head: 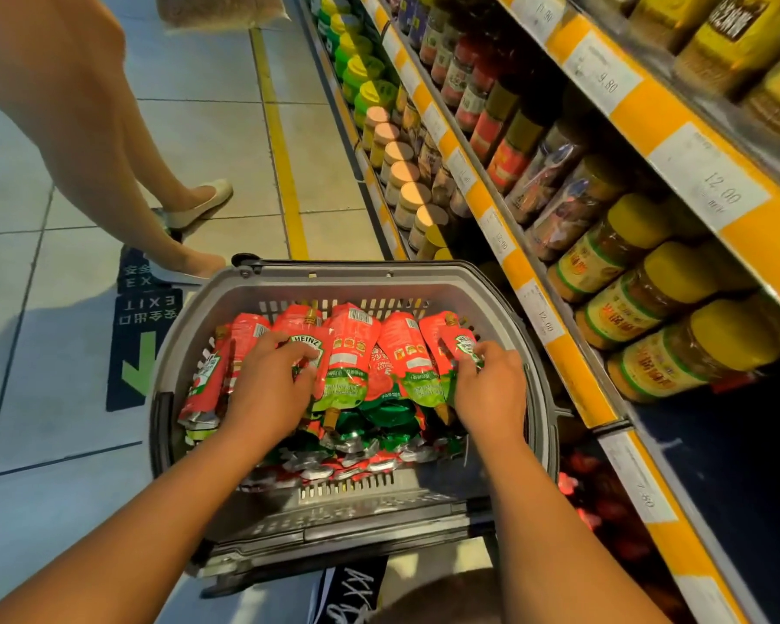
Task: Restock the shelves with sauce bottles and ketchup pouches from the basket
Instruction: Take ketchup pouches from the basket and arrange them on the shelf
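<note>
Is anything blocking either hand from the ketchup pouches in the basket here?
Nothing visible does. The left hand and the right hand are already on the ketchup pouches, fingers curled onto them inside the open-topped grey basket.

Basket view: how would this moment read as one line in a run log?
phase: picking | left hand: grips ketchup pouch | right hand: grips pouch | basket: on floor beside shelves
</note>
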Demonstrator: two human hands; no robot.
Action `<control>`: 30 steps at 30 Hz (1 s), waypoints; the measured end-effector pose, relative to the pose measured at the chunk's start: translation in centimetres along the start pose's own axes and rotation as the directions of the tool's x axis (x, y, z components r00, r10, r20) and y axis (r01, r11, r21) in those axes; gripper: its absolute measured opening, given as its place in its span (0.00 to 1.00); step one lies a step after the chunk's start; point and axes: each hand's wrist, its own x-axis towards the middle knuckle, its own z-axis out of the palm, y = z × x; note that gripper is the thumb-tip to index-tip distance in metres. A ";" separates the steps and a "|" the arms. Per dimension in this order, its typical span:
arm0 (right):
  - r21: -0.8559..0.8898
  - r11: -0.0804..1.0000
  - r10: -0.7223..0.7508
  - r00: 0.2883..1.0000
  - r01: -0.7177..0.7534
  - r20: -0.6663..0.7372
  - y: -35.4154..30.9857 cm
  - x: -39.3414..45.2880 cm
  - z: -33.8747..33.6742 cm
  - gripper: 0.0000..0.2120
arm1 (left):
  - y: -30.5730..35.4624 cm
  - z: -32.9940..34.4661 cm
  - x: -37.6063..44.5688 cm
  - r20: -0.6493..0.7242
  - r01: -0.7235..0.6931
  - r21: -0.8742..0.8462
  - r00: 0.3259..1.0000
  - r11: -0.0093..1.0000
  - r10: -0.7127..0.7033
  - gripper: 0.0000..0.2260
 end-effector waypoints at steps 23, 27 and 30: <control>0.344 0.929 0.108 0.990 -0.134 0.095 0.7 -2.2 -2.0 0.19 | 0.3 -0.5 -1.3 0.067 0.141 -0.274 0.990 0.951 -0.128 0.38; 0.501 0.851 0.146 0.987 -0.156 0.059 1.0 -3.5 -3.6 0.17 | 1.5 -1.3 -2.4 0.071 0.119 -0.316 0.992 0.941 -0.101 0.38; 0.607 0.770 0.214 0.976 -0.195 0.041 1.2 -4.8 -5.0 0.17 | 3.3 -1.6 -3.5 0.044 0.067 -0.341 0.997 0.938 -0.056 0.36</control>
